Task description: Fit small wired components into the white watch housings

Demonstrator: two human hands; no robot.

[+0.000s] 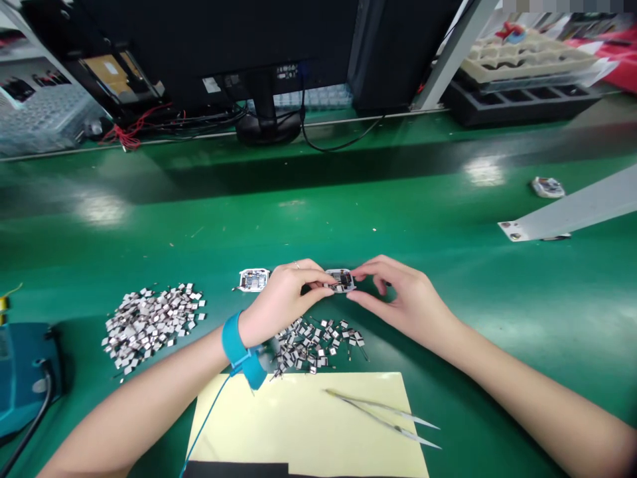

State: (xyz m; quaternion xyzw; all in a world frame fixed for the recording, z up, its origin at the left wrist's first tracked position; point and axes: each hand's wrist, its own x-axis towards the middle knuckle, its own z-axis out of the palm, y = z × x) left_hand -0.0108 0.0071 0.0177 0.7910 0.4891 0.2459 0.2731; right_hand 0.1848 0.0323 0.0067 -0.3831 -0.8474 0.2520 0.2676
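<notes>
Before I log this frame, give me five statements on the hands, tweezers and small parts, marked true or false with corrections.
1. The left hand has a blue strap around its wrist. True.
2. The right hand holds the tweezers. False: they lie on the yellow sheet, prong ends past its edge.
3. Both hands are at one white-framed device. True.
4. All the loose small parts form one pile. False: there is a left pile and a pile by the sheet.
5. Another device lies left of the left hand. True.
</notes>
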